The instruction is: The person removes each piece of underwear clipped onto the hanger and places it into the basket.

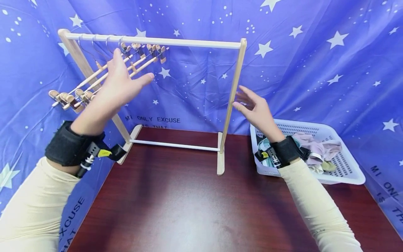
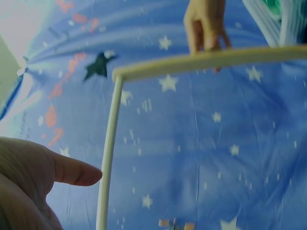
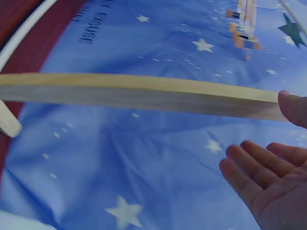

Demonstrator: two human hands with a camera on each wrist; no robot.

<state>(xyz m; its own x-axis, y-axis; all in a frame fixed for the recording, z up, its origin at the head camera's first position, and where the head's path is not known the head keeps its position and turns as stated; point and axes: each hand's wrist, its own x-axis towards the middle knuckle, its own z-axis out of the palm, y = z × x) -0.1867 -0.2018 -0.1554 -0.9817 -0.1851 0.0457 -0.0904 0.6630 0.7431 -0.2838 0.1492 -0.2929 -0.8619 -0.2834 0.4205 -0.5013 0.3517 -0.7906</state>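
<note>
A small wooden rack stands at the back of the table. Several wooden clip hangers hang by metal hooks at the left end of its top bar. My left hand is raised in front of them, thumb out to the side and fingers extended, holding nothing; it hides part of the hangers. Beside the rack's right post is my right hand, its fingers loosely bent and its palm bare. In the right wrist view the right thumb overlaps the post, with the other fingers spread below it.
A white plastic basket with folded and crumpled cloth pieces stands at the right, partly behind my right forearm. A blue star-patterned curtain backs the dark red table. The rack's lower white bar runs low between its feet.
</note>
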